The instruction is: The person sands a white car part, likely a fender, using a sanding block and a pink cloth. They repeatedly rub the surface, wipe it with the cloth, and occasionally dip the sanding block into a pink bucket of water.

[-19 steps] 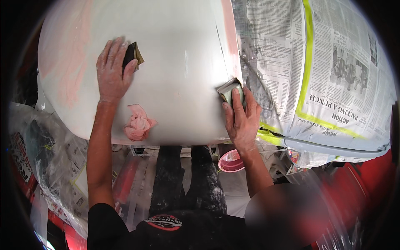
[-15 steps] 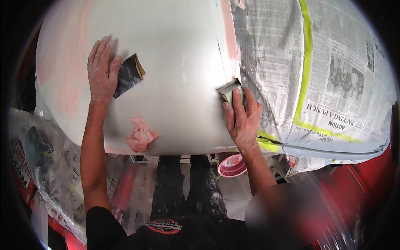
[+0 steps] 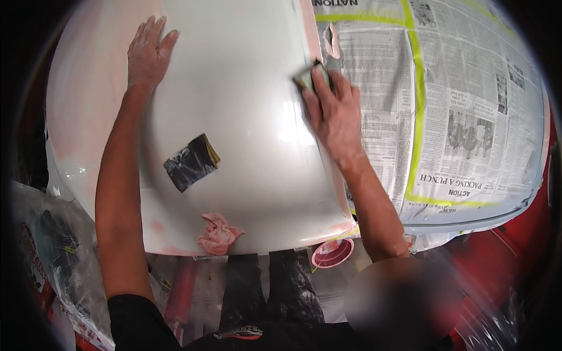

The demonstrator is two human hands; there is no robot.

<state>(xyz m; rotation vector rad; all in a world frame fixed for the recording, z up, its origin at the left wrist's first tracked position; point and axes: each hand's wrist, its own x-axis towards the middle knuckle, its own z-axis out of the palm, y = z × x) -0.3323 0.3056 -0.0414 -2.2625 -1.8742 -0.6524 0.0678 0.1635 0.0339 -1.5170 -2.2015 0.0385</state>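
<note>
My left hand (image 3: 149, 58) lies flat on a smooth white panel (image 3: 234, 76), its fingers stretched out and nothing in them. At the panel's right edge, my right hand (image 3: 338, 114) grips a sanding block (image 3: 305, 78) wrapped in dark sandpaper and presses it to the surface. My fingers cover part of the block. Between my forearms, a folded sheet of black sandpaper (image 3: 190, 164) rests on the panel. Nearer to me, a crumpled pink cloth (image 3: 219, 235) lies at the panel's front edge.
Newspaper (image 3: 380, 123) held by yellow-green tape (image 3: 418, 117) covers the area right of the panel. A pink bucket (image 3: 332, 255) is below the front edge, by my legs. Clear plastic sheeting (image 3: 76, 281) hangs at the lower left. Something red (image 3: 486, 263) lies at the lower right.
Both my hands have moved farther forward over the panel, the right one taking the block along its edge. The view has shifted, so the folded sandpaper and cloth appear lower.
</note>
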